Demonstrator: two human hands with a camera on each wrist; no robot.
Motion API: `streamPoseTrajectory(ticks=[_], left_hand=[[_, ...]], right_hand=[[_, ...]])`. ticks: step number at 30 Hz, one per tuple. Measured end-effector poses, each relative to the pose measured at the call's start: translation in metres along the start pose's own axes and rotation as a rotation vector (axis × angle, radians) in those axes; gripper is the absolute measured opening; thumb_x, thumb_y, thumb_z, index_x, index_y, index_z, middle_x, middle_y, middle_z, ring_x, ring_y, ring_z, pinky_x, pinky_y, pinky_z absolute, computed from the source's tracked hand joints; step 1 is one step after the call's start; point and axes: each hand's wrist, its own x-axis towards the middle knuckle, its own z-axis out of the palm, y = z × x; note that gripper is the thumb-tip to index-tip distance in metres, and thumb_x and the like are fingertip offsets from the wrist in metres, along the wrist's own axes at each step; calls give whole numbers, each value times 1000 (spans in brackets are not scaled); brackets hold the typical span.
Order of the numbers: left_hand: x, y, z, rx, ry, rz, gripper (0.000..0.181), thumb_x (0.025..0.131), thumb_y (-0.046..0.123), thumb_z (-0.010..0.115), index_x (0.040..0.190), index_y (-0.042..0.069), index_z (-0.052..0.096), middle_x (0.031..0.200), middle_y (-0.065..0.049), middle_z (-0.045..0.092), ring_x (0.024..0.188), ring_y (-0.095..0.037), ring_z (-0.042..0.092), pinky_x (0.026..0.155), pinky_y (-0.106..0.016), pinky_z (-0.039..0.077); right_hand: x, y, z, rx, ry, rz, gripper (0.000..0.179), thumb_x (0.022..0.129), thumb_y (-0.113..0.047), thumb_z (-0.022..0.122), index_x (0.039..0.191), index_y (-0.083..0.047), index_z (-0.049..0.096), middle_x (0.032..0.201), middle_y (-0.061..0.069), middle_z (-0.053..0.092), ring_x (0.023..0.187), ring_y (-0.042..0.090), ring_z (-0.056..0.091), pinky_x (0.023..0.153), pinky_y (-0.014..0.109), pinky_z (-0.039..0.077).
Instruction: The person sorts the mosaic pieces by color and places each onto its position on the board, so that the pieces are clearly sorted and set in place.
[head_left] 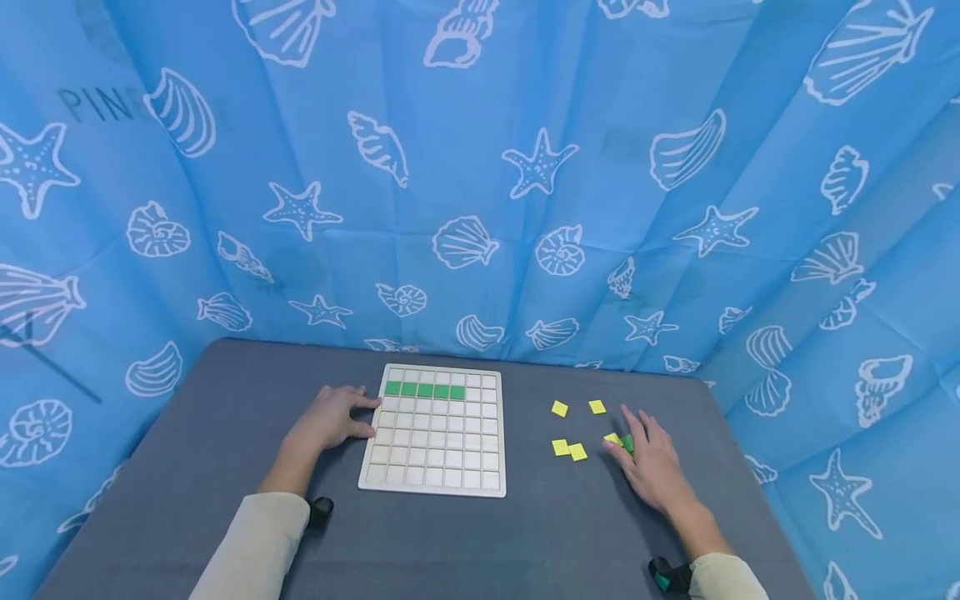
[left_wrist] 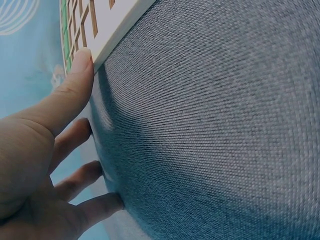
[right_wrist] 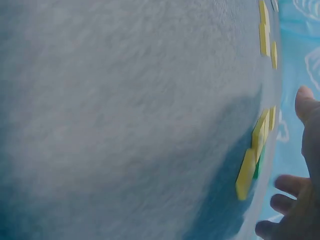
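A white grid board point(head_left: 436, 437) lies on the grey table, with several green square tiles point(head_left: 426, 390) side by side in its second row from the far edge. My left hand point(head_left: 328, 422) rests at the board's left side, thumb tip against the rim in the left wrist view and fingers spread. Over the loose tiles to the right, my right hand point(head_left: 654, 468) hovers with fingers apart and nothing held. Beneath its fingertips are a yellow tile point(head_left: 612, 438) and a green tile point(head_left: 627, 443), partly covered by the hand. The right wrist view shows yellow tiles point(right_wrist: 245, 175) clustered beside the hand.
More yellow tiles point(head_left: 560, 447) lie scattered between the board and my right hand. A blue curtain point(head_left: 480, 183) printed with shells and starfish hangs behind and around the grey table point(head_left: 450, 542).
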Motion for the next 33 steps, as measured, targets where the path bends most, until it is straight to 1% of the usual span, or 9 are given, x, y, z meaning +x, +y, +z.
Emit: streamPoseTrajectory(ticks=[3, 6, 10, 14, 17, 21, 26, 29, 33], left_hand=[[0, 0, 0, 1, -2, -3, 57, 86, 29, 82, 140, 21, 64, 160, -18, 43, 151, -51, 23, 115, -68, 33], [1, 0, 1, 5, -3, -4, 58, 86, 30, 82, 140, 21, 64, 160, -18, 44, 151, -51, 24, 115, -67, 34], [2, 0, 2, 6, -1, -13, 58, 86, 29, 82, 140, 21, 64, 160, -17, 44, 151, -51, 24, 116, -67, 33], [2, 0, 2, 5, 0, -17, 57, 86, 29, 82, 140, 20, 65, 160, -17, 44, 151, -51, 23, 116, -68, 32], [2, 0, 1, 12, -1, -13, 57, 86, 30, 82, 140, 21, 65, 160, -18, 44, 151, -52, 24, 116, -68, 32], [1, 1, 0, 19, -4, -10, 58, 86, 30, 82, 140, 21, 64, 160, -18, 44, 151, -52, 24, 115, -68, 33], [2, 1, 1, 16, -6, -16, 58, 87, 29, 82, 141, 21, 64, 161, -17, 43, 151, -51, 25, 116, -68, 32], [2, 0, 1, 15, -4, -18, 58, 86, 30, 82, 140, 21, 64, 161, -17, 43, 151, -51, 25, 116, -68, 32], [2, 0, 1, 13, -1, -19, 58, 86, 29, 82, 140, 21, 64, 160, -17, 43, 151, -51, 25, 116, -68, 32]], right_hand=[[-2, 7, -1, 50, -43, 32, 77, 107, -45, 50, 161, 1, 20, 159, 37, 27, 146, 60, 24, 116, 73, 24], [-2, 13, -3, 96, -81, 51, 76, 107, -39, 52, 160, 3, 20, 158, 38, 30, 144, 59, 27, 116, 72, 27], [-2, 20, -4, 112, -103, 39, 71, 107, -36, 53, 160, 2, 24, 156, 36, 33, 143, 58, 31, 113, 72, 30], [-3, 26, -5, 114, -89, 17, 60, 107, -29, 53, 156, 0, 35, 152, 34, 40, 139, 56, 38, 110, 71, 34], [-3, 29, -5, 103, -80, 17, 51, 107, -22, 53, 153, -2, 43, 149, 33, 44, 136, 54, 42, 107, 71, 37], [-2, 31, -4, 97, -77, 30, 46, 106, -15, 52, 150, -4, 48, 149, 32, 44, 134, 54, 42, 102, 71, 37], [0, 31, -4, 95, -70, 43, 43, 104, -12, 56, 146, -7, 54, 150, 31, 42, 133, 53, 42, 96, 69, 38], [2, 32, -4, 107, -66, 65, 40, 103, -12, 59, 142, -7, 57, 150, 31, 42, 134, 53, 40, 96, 70, 37], [3, 34, -3, 132, -55, 83, 34, 101, -13, 62, 134, -4, 61, 147, 31, 44, 133, 53, 40, 100, 72, 35]])
